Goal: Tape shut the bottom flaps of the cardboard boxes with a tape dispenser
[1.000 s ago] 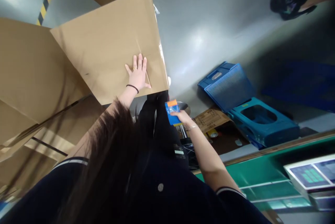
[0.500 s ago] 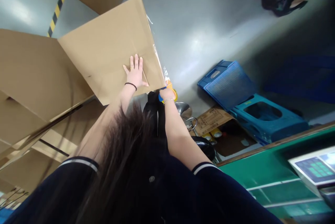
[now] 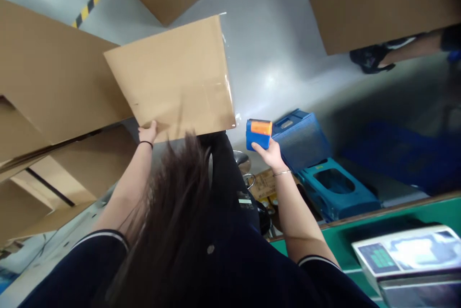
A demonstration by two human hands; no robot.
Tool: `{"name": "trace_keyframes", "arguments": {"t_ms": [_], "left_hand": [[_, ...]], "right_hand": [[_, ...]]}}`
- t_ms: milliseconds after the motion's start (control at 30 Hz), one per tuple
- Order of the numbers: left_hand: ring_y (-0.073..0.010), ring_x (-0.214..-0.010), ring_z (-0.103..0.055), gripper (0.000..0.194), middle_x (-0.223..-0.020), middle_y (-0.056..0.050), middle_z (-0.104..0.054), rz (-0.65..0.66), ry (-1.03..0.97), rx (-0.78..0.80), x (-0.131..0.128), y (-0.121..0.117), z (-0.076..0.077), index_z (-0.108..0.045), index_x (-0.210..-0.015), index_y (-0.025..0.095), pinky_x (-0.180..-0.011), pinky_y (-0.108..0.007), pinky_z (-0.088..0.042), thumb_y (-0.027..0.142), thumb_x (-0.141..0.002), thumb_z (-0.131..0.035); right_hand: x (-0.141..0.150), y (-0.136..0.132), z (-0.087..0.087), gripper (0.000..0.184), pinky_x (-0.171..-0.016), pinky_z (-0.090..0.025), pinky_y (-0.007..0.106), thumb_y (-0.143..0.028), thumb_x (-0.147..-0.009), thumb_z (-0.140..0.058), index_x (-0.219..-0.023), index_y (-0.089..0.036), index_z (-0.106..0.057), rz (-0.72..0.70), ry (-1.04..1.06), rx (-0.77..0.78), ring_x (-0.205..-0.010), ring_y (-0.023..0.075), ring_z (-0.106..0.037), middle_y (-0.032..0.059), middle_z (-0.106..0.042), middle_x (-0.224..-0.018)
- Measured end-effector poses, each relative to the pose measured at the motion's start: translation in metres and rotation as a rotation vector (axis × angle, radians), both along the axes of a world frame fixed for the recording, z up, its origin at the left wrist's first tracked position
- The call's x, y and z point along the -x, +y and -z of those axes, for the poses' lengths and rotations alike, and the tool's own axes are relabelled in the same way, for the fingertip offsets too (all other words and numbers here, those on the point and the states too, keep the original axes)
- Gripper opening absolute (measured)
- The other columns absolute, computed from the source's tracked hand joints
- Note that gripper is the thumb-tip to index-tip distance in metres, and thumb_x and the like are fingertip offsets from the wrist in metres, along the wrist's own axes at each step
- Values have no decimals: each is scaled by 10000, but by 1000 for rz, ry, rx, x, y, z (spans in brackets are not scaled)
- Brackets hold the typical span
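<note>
A brown cardboard box stands in front of me, with glossy clear tape along its right edge. My left hand grips the box at its near left corner, thumb on top and the other fingers over the side. To the right of the box, my right hand is closed round a blue and orange tape dispenser, held apart from the box. The thumb lies across the dispenser's blue side; the remaining fingers are mostly hidden under it.
Large cartons stand at left, and another carton is at upper right beside a person's foot. Blue plastic stools, a metal stool and a green bench with a scale lie to the right.
My left hand has left its flat spread on the box top and now grips the near left corner. My right hand has moved right, away from the box edge, with the tape dispenser.
</note>
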State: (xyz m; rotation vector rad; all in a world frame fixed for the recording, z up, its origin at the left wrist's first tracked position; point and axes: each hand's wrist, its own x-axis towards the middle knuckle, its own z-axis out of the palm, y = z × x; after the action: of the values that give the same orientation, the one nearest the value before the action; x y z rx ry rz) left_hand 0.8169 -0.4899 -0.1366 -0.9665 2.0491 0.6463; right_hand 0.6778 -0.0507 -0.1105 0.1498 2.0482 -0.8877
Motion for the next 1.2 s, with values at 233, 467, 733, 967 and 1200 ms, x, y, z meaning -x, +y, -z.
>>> {"name": "trace_keyframes", "arguments": {"t_ms": [233,467,733,967,1200], "left_hand": [[-201,-1448,-306,766,-1536,-31,-400,103,345,-312,95,103,-76,-442,-1466,230,-1189,-349,-281,711,-909,-232],[-226,-1081,-644,607,-1134,-103,-706,-232,347,-903,119,101,-104,-725,-1048,165,-976,-342,-489,633,-938,-355],[-166,-715,-655,171,-739,-47,-715,-129,161,-810,133,21,-59,-727,-705,177,-730,-315,-520,329,-767,-679],[-171,-1011,-644,182,-932,-52,-737,69,352,-393,249,-111,-38,-760,-879,82,-1008,-319,-433,165,-732,-690],[-181,-1010,-640,276,-946,-32,-719,247,328,-273,311,-150,22,-759,-943,108,-981,-317,-461,277,-724,-757]], "right_hand": [[35,-52,-48,384,-657,-467,328,-581,-753,-638,-731,-198,-613,-467,-4,241,-630,219,-585,47,-626,-655],[38,-91,-55,350,-628,-469,316,-536,-740,-685,-696,-197,-610,-531,-101,295,-599,195,-548,25,-598,-628],[21,-173,-57,451,-815,-560,352,-486,-668,-787,-983,-173,-711,-66,-665,424,-902,259,-680,47,-729,-962],[-17,-221,-21,452,-853,-578,359,-467,-683,-802,-1016,-179,-698,257,-641,411,-981,274,-688,75,-728,-1045],[-17,-276,29,497,-902,-567,356,-476,-683,-785,-1063,-176,-672,389,-551,450,-1023,259,-679,73,-719,-1092]]}}
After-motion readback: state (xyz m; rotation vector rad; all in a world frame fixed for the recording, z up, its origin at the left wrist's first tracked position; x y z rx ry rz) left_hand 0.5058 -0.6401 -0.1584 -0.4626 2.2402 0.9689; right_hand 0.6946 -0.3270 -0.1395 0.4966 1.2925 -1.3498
